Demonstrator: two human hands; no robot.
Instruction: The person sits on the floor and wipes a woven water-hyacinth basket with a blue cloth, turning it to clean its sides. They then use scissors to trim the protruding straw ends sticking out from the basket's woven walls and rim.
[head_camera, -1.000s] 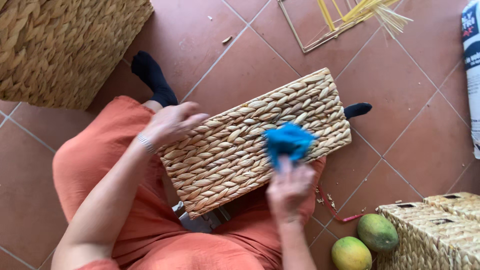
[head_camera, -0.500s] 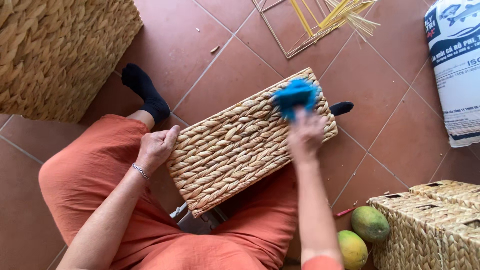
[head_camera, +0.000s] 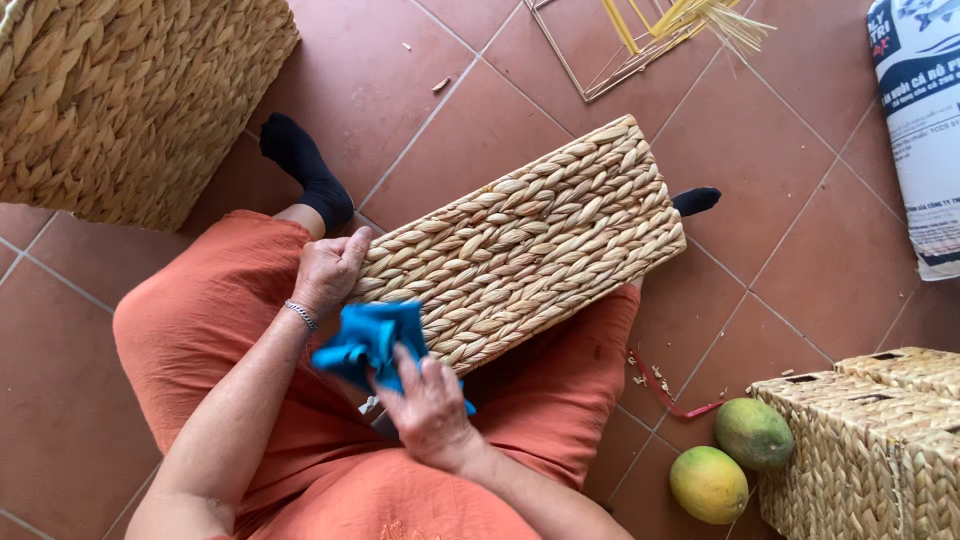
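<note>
A flat woven straw basket (head_camera: 530, 245) lies tilted across my lap, over orange trousers. My left hand (head_camera: 330, 272) grips its near left edge, a thin bracelet on the wrist. My right hand (head_camera: 428, 402) presses a blue cloth (head_camera: 370, 340) against the basket's near left corner, just below my left hand. The cloth is bunched under my fingers and partly hidden by them.
A large woven basket (head_camera: 120, 100) stands at the top left. More woven boxes (head_camera: 880, 430) sit at the bottom right beside two green-yellow mangoes (head_camera: 730, 460). A wire frame with yellow straw (head_camera: 660, 30) lies at the top. A printed sack (head_camera: 920, 120) lies at the right.
My right hand has swept the blue cloth from the basket's far right end down to its near left corner. My left hand has stayed on the left edge.
</note>
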